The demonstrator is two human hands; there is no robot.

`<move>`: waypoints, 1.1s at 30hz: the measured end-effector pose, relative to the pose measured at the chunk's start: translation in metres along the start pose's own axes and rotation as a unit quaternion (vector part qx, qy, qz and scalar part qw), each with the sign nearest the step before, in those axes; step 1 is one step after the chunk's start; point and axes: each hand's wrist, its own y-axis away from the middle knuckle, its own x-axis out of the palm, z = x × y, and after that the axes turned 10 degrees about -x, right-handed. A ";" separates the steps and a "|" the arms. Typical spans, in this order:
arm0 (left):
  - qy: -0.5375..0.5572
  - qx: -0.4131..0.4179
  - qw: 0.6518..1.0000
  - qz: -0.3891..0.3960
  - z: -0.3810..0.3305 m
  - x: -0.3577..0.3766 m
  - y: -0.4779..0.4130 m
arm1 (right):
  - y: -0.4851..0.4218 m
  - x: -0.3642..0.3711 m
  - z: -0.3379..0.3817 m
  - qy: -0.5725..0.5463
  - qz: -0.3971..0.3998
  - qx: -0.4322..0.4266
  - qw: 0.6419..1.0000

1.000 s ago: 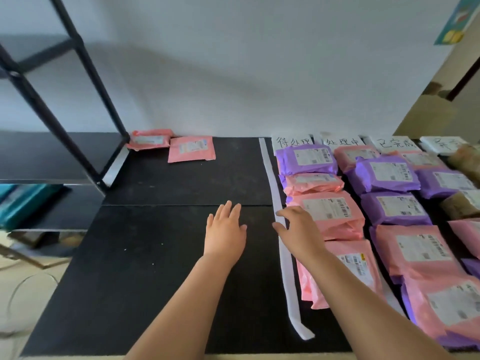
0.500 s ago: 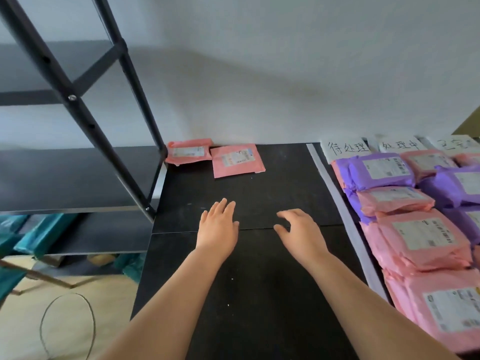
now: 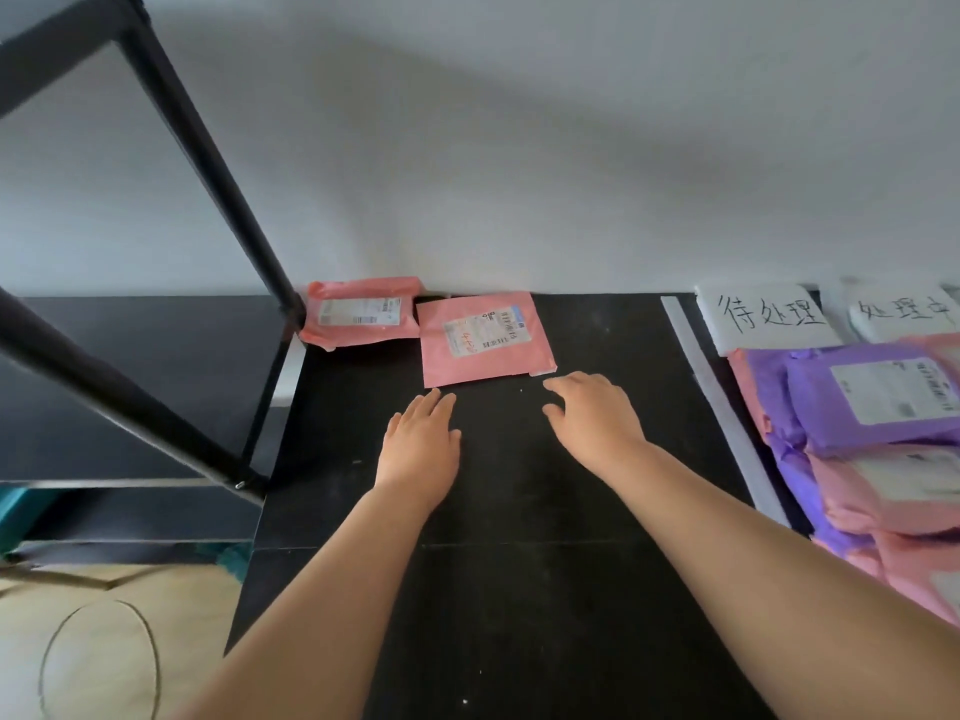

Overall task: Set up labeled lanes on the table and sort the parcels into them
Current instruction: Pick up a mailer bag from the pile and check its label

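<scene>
Hands empty and apart, palms down over table [image 3: 519, 589]. L hand [image 3: 421, 439]: fingers straight, tips just short of near-left corner of flat pink parcel [image 3: 485, 337]. R hand [image 3: 597, 423]: fingers loosely bent, tips by its near-right corner, contact can't tell. Parcel lies at table's far edge. 2nd pink parcel [image 3: 361, 311] sits beside it in far-left corner, next to black rack [image 3: 208, 148]. White tape strip [image 3: 727, 423] runs far-to-near toward R edge. Beyond it: paper label [image 3: 769, 314], purple parcel [image 3: 872, 397], stacked pink parcels [image 3: 893, 491].

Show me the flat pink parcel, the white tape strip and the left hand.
flat pink parcel [image 3: 485, 336]: head view, on its label.
white tape strip [image 3: 727, 407]: head view, on its middle stretch.
left hand [image 3: 421, 444]: head view, on its back.
</scene>
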 end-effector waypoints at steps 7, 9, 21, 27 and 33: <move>-0.071 0.004 0.997 0.024 -0.008 0.023 -0.086 | -0.089 0.030 -0.020 0.062 0.025 0.005 0.998; -0.084 0.013 0.996 0.026 -0.010 0.030 -0.098 | -0.102 0.039 -0.023 0.072 0.025 0.014 0.997; -0.046 0.019 0.999 -0.023 -0.007 0.050 -0.098 | -0.117 0.064 -0.022 0.133 0.035 0.043 0.990; -0.015 0.016 1.000 0.004 -0.009 0.043 -0.084 | -0.099 0.058 -0.014 0.161 0.069 0.033 0.984; 0.035 0.018 0.999 -0.025 -0.007 0.028 -0.060 | -0.065 0.044 -0.011 0.118 0.033 0.072 0.990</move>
